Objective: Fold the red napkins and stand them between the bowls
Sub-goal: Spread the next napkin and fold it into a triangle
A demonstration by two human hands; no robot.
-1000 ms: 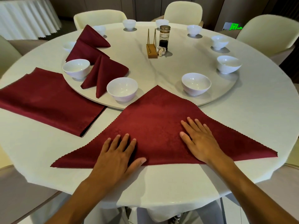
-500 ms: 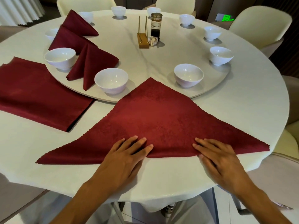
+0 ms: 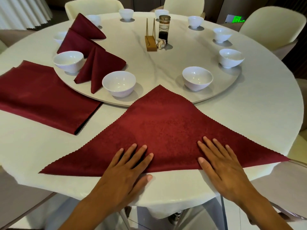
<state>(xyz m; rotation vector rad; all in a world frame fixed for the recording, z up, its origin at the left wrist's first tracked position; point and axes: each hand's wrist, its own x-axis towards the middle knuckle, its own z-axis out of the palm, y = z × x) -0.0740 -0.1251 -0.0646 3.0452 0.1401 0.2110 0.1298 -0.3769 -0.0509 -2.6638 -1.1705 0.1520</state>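
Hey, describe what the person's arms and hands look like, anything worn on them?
Both forearms are bare as far as the frame shows: no sleeves in view. The left hand and right hand wear no gloves, rings, watch or bracelets that I can see. Fingernails are short and unpainted.

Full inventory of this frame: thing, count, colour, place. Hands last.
triangle napkin: 1, red, flat at near table edge, tip on turntable
folded napkins: 3, red, standing on turntable's left side, between bowls
napkin stack: 1, red, flat at left
bowls: 10, white, round turntable rim
turntable: 1, white marble
holder: 1, gold, centre
jar: 1, dark liquid, centre
chairs: cream, around table
left hand: flat on napkin's near edge
right hand: flat on napkin's near edge
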